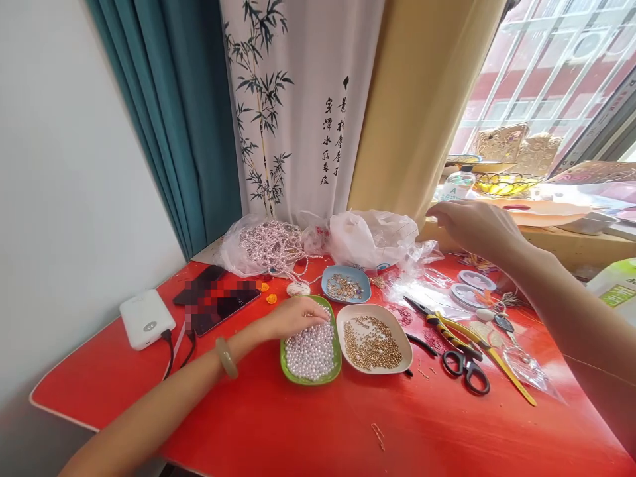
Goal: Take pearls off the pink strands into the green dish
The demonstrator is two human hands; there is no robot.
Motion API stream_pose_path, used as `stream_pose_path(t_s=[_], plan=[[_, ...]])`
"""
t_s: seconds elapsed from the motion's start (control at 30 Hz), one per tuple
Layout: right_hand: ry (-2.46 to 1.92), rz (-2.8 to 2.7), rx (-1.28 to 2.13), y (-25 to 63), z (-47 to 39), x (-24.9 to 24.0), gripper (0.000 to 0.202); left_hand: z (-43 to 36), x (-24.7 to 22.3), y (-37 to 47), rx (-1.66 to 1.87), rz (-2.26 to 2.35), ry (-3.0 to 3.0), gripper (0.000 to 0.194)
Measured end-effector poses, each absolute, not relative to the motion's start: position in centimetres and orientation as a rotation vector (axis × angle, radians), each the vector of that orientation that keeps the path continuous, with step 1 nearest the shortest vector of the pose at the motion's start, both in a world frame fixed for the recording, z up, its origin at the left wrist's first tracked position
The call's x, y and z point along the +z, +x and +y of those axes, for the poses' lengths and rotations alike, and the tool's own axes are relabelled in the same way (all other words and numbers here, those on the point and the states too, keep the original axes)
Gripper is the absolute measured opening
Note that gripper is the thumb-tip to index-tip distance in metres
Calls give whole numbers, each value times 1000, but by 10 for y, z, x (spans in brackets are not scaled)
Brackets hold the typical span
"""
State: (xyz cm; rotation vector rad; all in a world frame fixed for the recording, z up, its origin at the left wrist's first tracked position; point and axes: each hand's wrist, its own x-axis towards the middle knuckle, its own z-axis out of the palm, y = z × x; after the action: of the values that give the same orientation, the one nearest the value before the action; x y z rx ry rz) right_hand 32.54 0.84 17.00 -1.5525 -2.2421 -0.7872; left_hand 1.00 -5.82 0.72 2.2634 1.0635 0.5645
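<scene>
My left hand [298,318], with a bangle on its wrist, reaches over a green tray [285,368] of white pearl beads [311,354]. Its fingers are drawn together at the beads, and what they pinch is too small to tell. My right hand [464,220] is raised at the right, in front of the yellow curtain and the sill. Its fingertips are closed together; anything between them is hard to make out. Beside the green tray stands a cream tray [405,364] of gold beads [372,344]. Behind is a blue dish [360,298] of mixed small pieces.
Black-handled scissors [464,371] and yellow-handled pliers [427,315] lie at the right. Bead strands [273,245] and plastic bags [372,237] line the back. A white power bank [146,319] and phones [228,311] with cables are at the left. Small gold pieces [378,437] lie in front.
</scene>
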Motion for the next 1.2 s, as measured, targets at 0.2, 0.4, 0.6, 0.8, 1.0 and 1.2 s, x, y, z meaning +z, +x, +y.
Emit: stream_pose_path(t_s=[0.2, 0.4, 0.6, 0.8, 1.0, 1.2], plan=[[-1367, -2349, -979, 272, -13, 175, 30, -55, 89, 45, 1241, 1098, 2205, 56], [-1261, -2266, -182, 218, -24, 177, 22, -27, 121, 101, 1383, 747, 1853, 101], [-968, -1607, 866, 215, -14, 174, 13, -18, 101, 128, 1228, 390, 1442, 58], [-609, -1151, 1629, 243, -1, 167, 19, -11, 89, 120, 967, 399, 1312, 29], [-473, -956, 1759, 278, 1, 159, 30, 0, 87, 91, 883, 456, 1313, 29], [-336, -765, 1701, 288, -13, 153, 30, 13, 92, 85, 1159, 422, 1090, 34]])
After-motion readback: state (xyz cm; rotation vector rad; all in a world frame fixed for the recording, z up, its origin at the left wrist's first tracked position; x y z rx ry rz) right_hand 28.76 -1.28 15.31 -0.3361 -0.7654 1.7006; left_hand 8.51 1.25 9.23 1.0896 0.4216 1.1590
